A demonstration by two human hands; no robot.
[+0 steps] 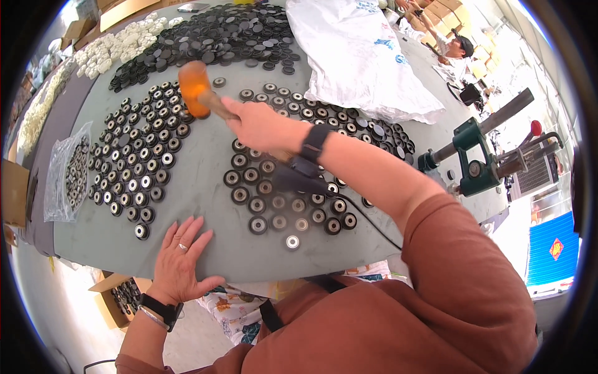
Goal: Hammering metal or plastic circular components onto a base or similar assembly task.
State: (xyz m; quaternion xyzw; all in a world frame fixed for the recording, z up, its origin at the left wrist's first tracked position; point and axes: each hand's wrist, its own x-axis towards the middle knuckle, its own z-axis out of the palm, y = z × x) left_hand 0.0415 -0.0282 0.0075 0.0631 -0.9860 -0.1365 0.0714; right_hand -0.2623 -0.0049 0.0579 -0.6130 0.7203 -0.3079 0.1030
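My right hand (265, 128) is wrapped round the wooden handle of a mallet (194, 88) with an orange head. The mallet head is over the right edge of a cluster of black wheels with metal bearings (145, 153); I cannot tell whether it touches one. A second group of such wheels (256, 204) lies below and right of my right forearm, partly hidden by it. My left hand (177, 262) rests on the near edge of the grey table (208, 165), fingers stretched out, holding nothing. A single bearing (292, 242) sits near it, to the right.
Piles of black discs (212, 34) and white pieces (118, 47) cover the far side. A white sack (358, 59) lies at the back right. A green press (476, 156) stands at the right, a plastic bag of bearings (68, 171) at the left. A person (458, 47) is beyond.
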